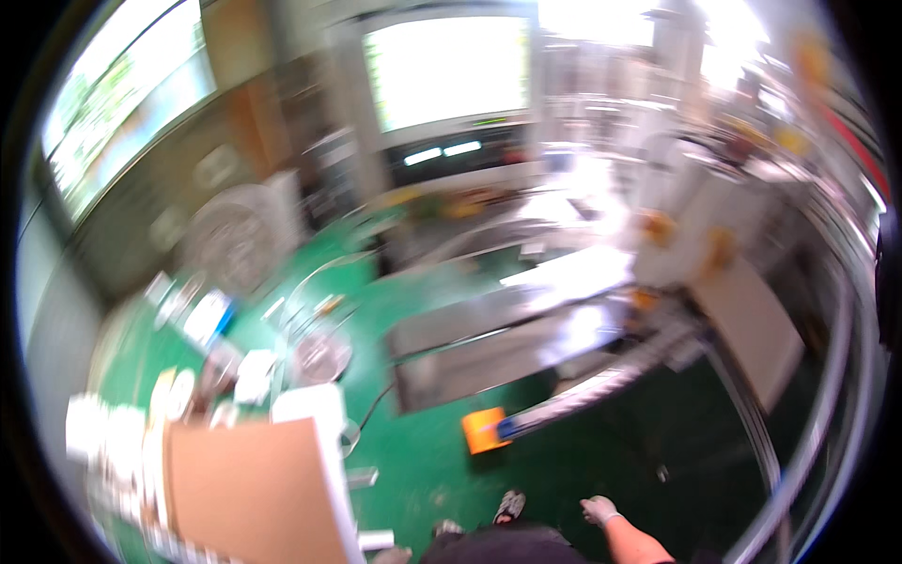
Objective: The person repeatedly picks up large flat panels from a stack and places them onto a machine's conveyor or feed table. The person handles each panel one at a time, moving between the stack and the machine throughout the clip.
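Note:
Motion blur covers much of the picture. My right hand (598, 509), pale as if gloved, is at the lower edge over the green floor, below a bare forearm. It touches nothing I can make out, and its fingers are too smeared to read. Of my left hand (393, 556) only a small part shows at the bottom edge, beside the large brown board (249, 479); its fingers are hidden. My shoes (509, 506) show between the hands. Ahead of them an orange block-like piece (484, 430) sits at the end of a long metal bar (592, 387).
A low metal-topped table (498, 352) stands ahead. A round basin-like thing (321, 355) and several white items lie on the green floor (423, 489) at left. A pale panel (752, 329) leans at right, near curved metal rails (827, 414). A large fan-like round object (235, 240) stands behind.

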Tool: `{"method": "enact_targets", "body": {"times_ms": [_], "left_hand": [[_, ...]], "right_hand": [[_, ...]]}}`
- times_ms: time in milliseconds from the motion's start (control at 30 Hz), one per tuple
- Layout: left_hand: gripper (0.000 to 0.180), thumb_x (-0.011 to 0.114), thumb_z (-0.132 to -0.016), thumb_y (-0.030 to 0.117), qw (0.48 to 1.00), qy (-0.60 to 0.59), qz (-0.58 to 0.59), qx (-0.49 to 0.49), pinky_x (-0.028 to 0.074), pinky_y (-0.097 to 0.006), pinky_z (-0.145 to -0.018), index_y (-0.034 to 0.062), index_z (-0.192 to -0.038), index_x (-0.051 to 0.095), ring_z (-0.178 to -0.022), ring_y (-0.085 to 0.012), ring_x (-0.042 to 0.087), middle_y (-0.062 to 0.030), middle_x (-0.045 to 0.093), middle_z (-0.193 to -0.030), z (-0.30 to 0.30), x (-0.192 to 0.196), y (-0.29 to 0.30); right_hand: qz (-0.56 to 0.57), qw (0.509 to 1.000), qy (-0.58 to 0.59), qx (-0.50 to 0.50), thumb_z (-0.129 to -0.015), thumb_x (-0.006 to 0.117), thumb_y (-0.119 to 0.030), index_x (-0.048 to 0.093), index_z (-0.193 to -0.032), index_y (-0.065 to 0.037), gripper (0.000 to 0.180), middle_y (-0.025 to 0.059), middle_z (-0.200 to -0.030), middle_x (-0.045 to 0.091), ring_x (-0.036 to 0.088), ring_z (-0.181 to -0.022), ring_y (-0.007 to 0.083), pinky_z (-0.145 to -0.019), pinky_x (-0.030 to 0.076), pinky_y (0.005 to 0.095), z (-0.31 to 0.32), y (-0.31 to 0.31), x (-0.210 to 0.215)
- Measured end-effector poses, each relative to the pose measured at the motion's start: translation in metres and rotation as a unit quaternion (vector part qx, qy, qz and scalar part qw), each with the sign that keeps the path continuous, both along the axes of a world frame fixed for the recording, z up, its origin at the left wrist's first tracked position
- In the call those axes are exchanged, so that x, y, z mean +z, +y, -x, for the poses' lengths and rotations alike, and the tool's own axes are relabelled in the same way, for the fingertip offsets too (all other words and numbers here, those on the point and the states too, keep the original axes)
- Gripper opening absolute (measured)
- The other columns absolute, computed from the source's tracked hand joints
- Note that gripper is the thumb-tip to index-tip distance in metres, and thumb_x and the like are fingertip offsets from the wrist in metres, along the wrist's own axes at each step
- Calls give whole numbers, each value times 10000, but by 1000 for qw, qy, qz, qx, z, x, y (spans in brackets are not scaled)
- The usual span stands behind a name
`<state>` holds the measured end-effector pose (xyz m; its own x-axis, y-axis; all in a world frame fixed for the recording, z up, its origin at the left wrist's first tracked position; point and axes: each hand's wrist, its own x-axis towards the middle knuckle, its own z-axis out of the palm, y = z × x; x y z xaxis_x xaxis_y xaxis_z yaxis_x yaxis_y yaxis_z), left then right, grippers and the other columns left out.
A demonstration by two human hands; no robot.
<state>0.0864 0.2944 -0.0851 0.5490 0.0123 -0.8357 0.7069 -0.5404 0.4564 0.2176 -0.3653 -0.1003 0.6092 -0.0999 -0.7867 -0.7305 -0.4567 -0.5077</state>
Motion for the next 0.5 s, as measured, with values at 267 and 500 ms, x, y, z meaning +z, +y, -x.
{"method": "enact_targets", "body": {"times_ms": [267,500], "left_hand": [[654,494,-1021,533,960,38,-194,198,476,-517,-1088,-30,-1300,677,-1295,-442,607,-303,640,-1361,133,80,70],[588,491,-1026,497,958,-109,-182,194,467,-487,-1084,-3,-1275,674,-1286,-431,609,-280,658,-1334,155,53,27]], "right_hand": [[-127,991,30,-31,-1059,530,-242,492,-836,-149,245,32,-652,460,458,-507,175,-444,376,338,-94,182,50],[-139,929,4,342,-1045,588,-300,637,-907,-44,295,83,-776,627,655,-673,213,-584,538,378,-119,346,40]]}}
